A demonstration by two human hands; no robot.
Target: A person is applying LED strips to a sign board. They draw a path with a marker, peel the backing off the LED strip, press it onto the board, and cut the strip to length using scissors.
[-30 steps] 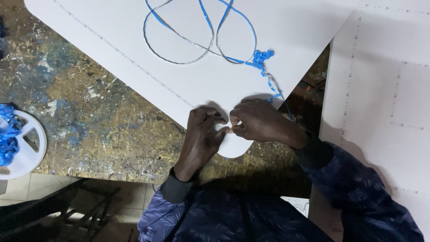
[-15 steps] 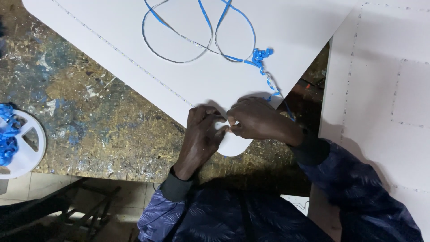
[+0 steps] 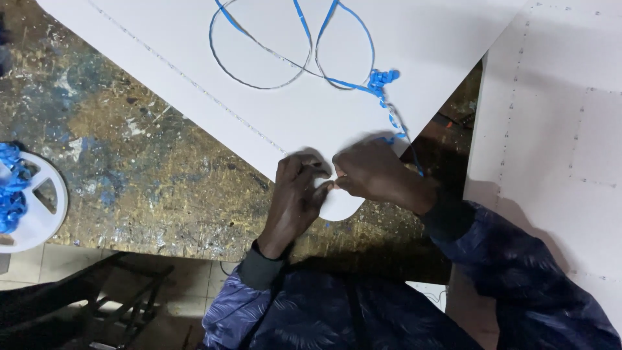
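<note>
At nine o'clock from the hands, a white reel (image 3: 39, 214) wound with blue strip on the paint-spattered surface (image 3: 149, 162), well apart from them; at twelve o'clock, loops of blue ribbon (image 3: 291, 65) lying across the big white sheet (image 3: 440, 58), a knotted tangle (image 3: 379, 81) trailing down toward the right hand; at three o'clock, a second white panel (image 3: 557, 129) with dotted lines. At centre, left hand (image 3: 298, 191) and right hand (image 3: 376, 175) fingertip to fingertip, both pinched shut on the rounded white tab (image 3: 343, 204) at the sheet's lower corner, its curved end showing just below the grip.
</note>
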